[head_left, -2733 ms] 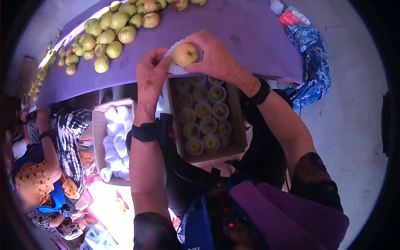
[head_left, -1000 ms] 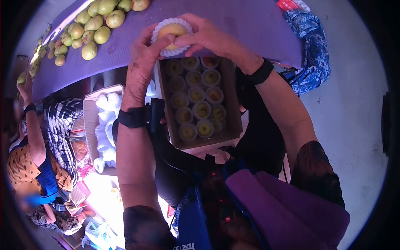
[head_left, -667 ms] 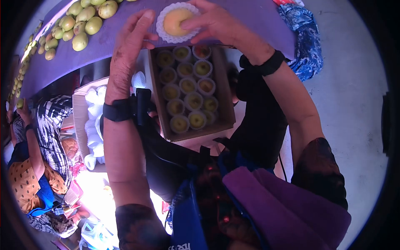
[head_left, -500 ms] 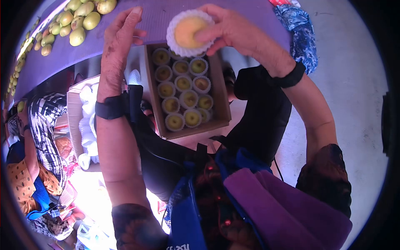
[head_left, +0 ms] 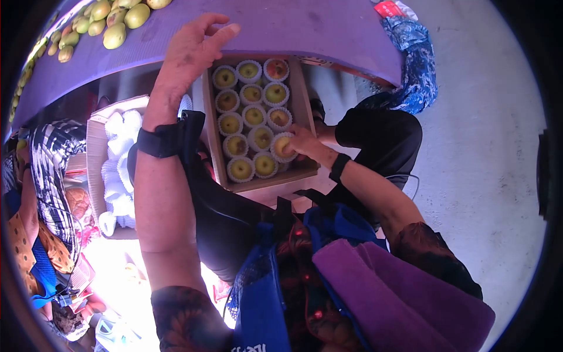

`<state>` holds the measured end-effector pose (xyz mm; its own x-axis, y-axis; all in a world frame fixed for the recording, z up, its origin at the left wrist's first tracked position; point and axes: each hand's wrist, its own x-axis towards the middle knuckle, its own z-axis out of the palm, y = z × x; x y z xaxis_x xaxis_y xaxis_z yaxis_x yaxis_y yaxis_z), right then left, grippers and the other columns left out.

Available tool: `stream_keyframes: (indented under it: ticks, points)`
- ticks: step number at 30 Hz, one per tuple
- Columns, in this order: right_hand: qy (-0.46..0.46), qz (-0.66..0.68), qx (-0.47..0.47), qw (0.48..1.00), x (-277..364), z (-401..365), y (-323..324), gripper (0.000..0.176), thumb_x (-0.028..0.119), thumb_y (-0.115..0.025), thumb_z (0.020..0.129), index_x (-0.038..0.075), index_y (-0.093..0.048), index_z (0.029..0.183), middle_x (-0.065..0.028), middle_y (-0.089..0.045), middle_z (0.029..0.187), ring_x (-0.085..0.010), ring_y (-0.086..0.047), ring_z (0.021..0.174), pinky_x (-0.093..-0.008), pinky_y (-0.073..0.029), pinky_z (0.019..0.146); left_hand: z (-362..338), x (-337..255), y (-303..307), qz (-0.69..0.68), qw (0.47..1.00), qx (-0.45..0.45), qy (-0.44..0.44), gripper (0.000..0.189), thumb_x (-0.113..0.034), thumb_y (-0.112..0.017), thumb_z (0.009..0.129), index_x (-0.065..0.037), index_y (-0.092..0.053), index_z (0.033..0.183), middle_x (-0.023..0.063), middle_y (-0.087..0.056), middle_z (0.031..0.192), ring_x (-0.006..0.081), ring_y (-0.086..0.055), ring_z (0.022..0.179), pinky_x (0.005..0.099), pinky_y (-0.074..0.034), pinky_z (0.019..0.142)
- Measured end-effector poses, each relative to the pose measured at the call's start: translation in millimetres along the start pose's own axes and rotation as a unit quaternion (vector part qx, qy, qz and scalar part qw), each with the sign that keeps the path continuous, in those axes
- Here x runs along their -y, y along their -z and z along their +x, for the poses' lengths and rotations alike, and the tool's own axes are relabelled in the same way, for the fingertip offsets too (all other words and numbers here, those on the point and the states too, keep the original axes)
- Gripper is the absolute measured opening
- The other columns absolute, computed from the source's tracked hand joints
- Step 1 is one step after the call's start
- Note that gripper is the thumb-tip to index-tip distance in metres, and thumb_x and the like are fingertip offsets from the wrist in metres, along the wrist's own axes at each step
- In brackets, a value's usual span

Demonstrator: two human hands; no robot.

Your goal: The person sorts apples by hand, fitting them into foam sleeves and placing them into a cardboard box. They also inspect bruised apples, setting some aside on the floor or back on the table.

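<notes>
My right hand (head_left: 305, 145) reaches over the right edge of the cardboard box (head_left: 305, 97), its fingers on a yellowish fruit (head_left: 284, 146) in a white foam net at the lower right of the box. Rows of greenish fruit, each in a foam net, fill the box, and one at the upper right is redder (head_left: 276, 69). Above the box's upper left corner, over the edge of the purple table (head_left: 252, 29), my left hand (head_left: 196, 50) is raised with its fingers apart and holds nothing.
Loose green fruit (head_left: 114, 35) lies on the table at the upper left. A carton of white foam nets (head_left: 120, 158) stands left of my legs. Another person's arm (head_left: 28, 193) shows at the far left. Blue patterned cloth (head_left: 410, 64) hangs at the table's right end.
My right hand has come down from above the table into the box with the netted fruit. My left hand has shifted slightly right, still empty.
</notes>
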<state>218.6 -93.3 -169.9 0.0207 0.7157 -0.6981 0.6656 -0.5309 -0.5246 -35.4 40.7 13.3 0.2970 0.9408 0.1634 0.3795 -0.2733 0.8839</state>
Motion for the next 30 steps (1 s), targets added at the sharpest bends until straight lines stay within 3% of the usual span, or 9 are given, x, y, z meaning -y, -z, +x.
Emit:
stream_keyframes:
  ticks: [4, 9, 15, 17, 18, 20, 23, 26, 30]
  points:
    - [-0.102, 0.100, -0.101, 0.985, -23, 18, -30, 0.064, 0.010, -0.073, 0.068, 0.004, -0.045, 0.124, -0.0165, -0.065, 0.100, -0.0298, -0.066, 0.081, -0.0398, -0.055, 0.050, -4, -1, -3, 0.023, 0.999, 0.007, -0.026, 0.054, -0.044, -0.061, 0.084, -0.001, -0.057, 0.116, 0.0132, -0.063, 0.095, 0.0231, -0.061, 0.077, 0.0342, -0.048, 0.072]
    - [-0.128, 0.067, -0.170, 0.975, -39, 38, -45, 0.054, 0.007, -0.071, 0.071, 0.005, -0.049, 0.120, -0.0164, -0.064, 0.100, -0.0287, -0.068, 0.076, -0.0351, -0.056, 0.048, 1, 16, -5, 0.108, 0.991, 0.036, -0.065, 0.054, -0.046, -0.061, 0.085, -0.004, -0.057, 0.119, 0.0107, -0.061, 0.094, 0.0171, -0.057, 0.075, 0.0300, -0.047, 0.068]
    - [0.102, -0.111, -0.110, 0.982, -58, 43, -31, 0.035, 0.008, -0.054, 0.082, 0.003, -0.048, 0.116, -0.0240, -0.064, 0.098, -0.0378, -0.065, 0.086, -0.0446, -0.055, 0.065, 0, 22, -8, 0.133, 0.984, 0.070, -0.093, 0.056, -0.048, -0.061, 0.085, -0.004, -0.057, 0.119, 0.0129, -0.061, 0.094, 0.0222, -0.058, 0.078, 0.0336, -0.046, 0.072]
    - [0.201, -0.270, -0.121, 0.934, -54, 48, -24, 0.036, 0.009, -0.054, 0.080, 0.001, -0.047, 0.115, -0.0279, -0.062, 0.099, -0.0425, -0.061, 0.094, -0.0465, -0.050, 0.079, 0, 25, -11, 0.139, 0.983, 0.074, -0.096, 0.056, -0.049, -0.061, 0.084, -0.004, -0.057, 0.119, 0.0132, -0.062, 0.094, 0.0235, -0.058, 0.081, 0.0345, -0.046, 0.074]
    - [0.200, -0.270, -0.120, 0.934, -48, 51, -24, 0.036, 0.009, -0.054, 0.080, 0.001, -0.047, 0.115, -0.0279, -0.062, 0.099, -0.0425, -0.061, 0.094, -0.0465, -0.050, 0.079, -1, 26, -11, 0.138, 0.982, 0.070, -0.108, 0.056, -0.048, -0.061, 0.084, -0.004, -0.057, 0.118, 0.0139, -0.062, 0.094, 0.0248, -0.058, 0.083, 0.0353, -0.046, 0.075]
    - [0.022, -0.182, -0.103, 0.978, -36, 57, -25, 0.036, 0.007, -0.054, 0.078, -0.003, -0.046, 0.111, -0.0285, -0.061, 0.101, -0.0438, -0.058, 0.099, -0.0458, -0.048, 0.084, -2, 26, -11, 0.140, 0.981, 0.065, -0.119, 0.055, -0.048, -0.062, 0.084, -0.004, -0.058, 0.117, 0.0145, -0.062, 0.094, 0.0261, -0.058, 0.086, 0.0360, -0.045, 0.077]
    - [0.102, -0.320, -0.066, 0.939, -24, 45, -22, 0.030, 0.007, -0.052, 0.082, -0.006, -0.053, 0.110, -0.0290, -0.062, 0.099, -0.0400, -0.059, 0.102, -0.0425, -0.052, 0.079, -1, 24, -11, 0.165, 0.976, 0.078, -0.119, 0.052, -0.045, -0.063, 0.084, -0.004, -0.059, 0.116, 0.0155, -0.062, 0.094, 0.0277, -0.057, 0.089, 0.0368, -0.044, 0.079]
    - [0.013, -0.181, -0.078, 0.980, -34, 64, -28, 0.039, 0.011, -0.051, 0.085, -0.009, -0.044, 0.117, -0.0332, -0.057, 0.110, -0.0388, -0.057, 0.107, -0.0439, -0.049, 0.086, -2, 29, -14, 0.179, 0.972, 0.071, -0.135, 0.050, -0.044, -0.063, 0.084, -0.004, -0.059, 0.115, 0.0165, -0.062, 0.093, 0.0297, -0.057, 0.089, 0.0378, -0.044, 0.078]
    - [-0.012, -0.177, -0.134, 0.975, -59, 89, -39, 0.034, 0.010, -0.056, 0.081, -0.003, -0.047, 0.111, -0.0291, -0.061, 0.101, -0.0419, -0.059, 0.100, -0.0446, -0.049, 0.086, -4, 33, -16, 0.193, 0.965, 0.044, -0.170, 0.051, -0.044, -0.063, 0.084, -0.004, -0.059, 0.114, 0.0173, -0.062, 0.094, 0.0315, -0.057, 0.090, 0.0392, -0.044, 0.079]
